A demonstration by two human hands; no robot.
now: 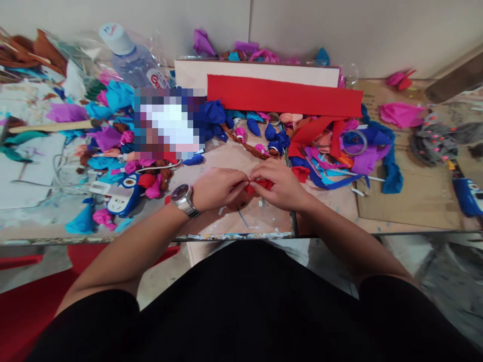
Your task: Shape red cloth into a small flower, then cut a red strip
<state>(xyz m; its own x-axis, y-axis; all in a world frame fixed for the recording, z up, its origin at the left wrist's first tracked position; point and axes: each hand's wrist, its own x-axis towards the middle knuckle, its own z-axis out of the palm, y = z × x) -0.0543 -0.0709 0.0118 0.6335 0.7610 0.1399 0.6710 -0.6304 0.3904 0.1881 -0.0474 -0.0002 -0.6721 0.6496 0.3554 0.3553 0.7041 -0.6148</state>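
Both my hands meet over the middle of the table, pinching a small piece of red crepe paper (260, 187) between the fingertips. My left hand (222, 186), with a metal watch on its wrist, closes thumb and forefinger on the paper's left end. Curled round from the other side, my right hand (281, 185) grips its right part. Fingers hide much of the piece. Just beyond the hands lie a twisted brown paper strand (247, 146) and dark blue paper buds (277, 140). A wide red crepe strip (283, 96) rests farther back.
A clear bottle with a white cap (116, 39) stands back left among crumpled paper flowers. A blue glue gun (126, 196) lies left of my hands. Right of them are a tape roll (354, 143), paper scraps and flat cardboard (411, 201). The table edge runs below my wrists.
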